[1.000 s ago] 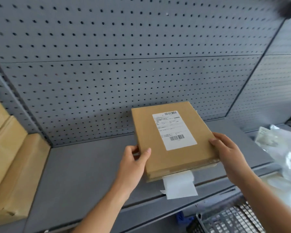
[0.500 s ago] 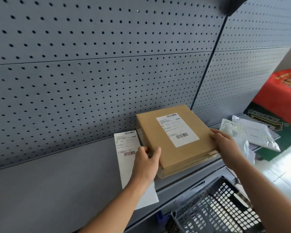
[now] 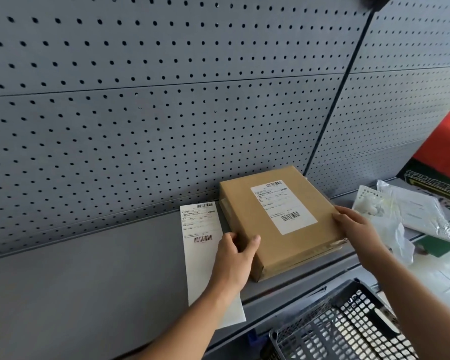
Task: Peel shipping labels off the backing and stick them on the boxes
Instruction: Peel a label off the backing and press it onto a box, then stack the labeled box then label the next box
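A flat brown cardboard box (image 3: 247, 216) lies on the grey shelf (image 3: 89, 281), with a white shipping label (image 3: 283, 206) stuck on its top face. My left hand (image 3: 235, 258) grips the box's near left corner, thumb on top. My right hand (image 3: 356, 229) holds the box's right edge, fingers curled over it. To the left of the box a white backing strip (image 3: 200, 245) lies flat on the shelf, carrying one printed label at its far end; my left wrist covers part of it.
A grey pegboard wall (image 3: 166, 100) rises behind the shelf. Clear plastic bags and papers (image 3: 405, 214) lie to the right. A dark mesh basket (image 3: 343, 326) sits below the shelf's front edge. A red and green carton (image 3: 447, 157) stands at far right.
Both hands carried the box to the right along the shelf and set it lower, uncovering the backing strip that lay under it. The view swung to the right.
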`<state>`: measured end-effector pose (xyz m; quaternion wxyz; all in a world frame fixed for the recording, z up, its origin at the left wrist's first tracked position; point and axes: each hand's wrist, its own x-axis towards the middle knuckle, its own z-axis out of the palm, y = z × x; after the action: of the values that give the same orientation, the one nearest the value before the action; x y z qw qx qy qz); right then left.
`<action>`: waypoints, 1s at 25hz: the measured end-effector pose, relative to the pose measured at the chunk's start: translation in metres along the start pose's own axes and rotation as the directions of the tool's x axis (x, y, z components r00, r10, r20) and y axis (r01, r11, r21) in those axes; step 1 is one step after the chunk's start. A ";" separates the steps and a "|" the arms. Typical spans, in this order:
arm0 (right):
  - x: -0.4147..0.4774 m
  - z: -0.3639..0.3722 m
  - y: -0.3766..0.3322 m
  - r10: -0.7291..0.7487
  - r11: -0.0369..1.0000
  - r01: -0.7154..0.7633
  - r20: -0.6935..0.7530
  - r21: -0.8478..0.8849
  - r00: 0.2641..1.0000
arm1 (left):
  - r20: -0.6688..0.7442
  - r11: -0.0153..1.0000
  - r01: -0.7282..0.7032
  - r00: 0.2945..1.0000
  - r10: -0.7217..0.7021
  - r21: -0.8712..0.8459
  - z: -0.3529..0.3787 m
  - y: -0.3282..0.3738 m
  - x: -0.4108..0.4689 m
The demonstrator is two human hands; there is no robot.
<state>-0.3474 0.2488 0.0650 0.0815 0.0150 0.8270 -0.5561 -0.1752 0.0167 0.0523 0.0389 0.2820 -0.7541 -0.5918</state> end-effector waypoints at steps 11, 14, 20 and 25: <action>-0.058 0.077 -0.091 -0.555 0.670 0.532 0.127 -0.518 0.822 | -0.287 0.864 -0.205 0.886 0.363 0.460 -0.139 0.027 -0.021; -0.081 0.124 -0.121 -0.634 0.599 0.638 0.199 -0.484 0.747 | -0.378 0.858 -0.163 0.846 0.376 0.488 -0.192 0.029 -0.042; -0.146 0.221 -0.187 -0.731 0.475 0.800 0.341 -0.366 0.590 | -0.516 0.852 -0.137 0.743 0.426 0.506 -0.293 0.036 -0.104; -0.217 0.296 -0.238 -0.791 0.387 0.894 0.418 -0.224 0.447 | -0.626 0.840 -0.085 0.628 0.463 0.536 -0.374 0.040 -0.156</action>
<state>-0.1261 -0.1004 0.2071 -0.1132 -0.4958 0.7968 -0.3263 0.0870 -0.2301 0.2425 0.3633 0.3739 -0.8248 -0.2187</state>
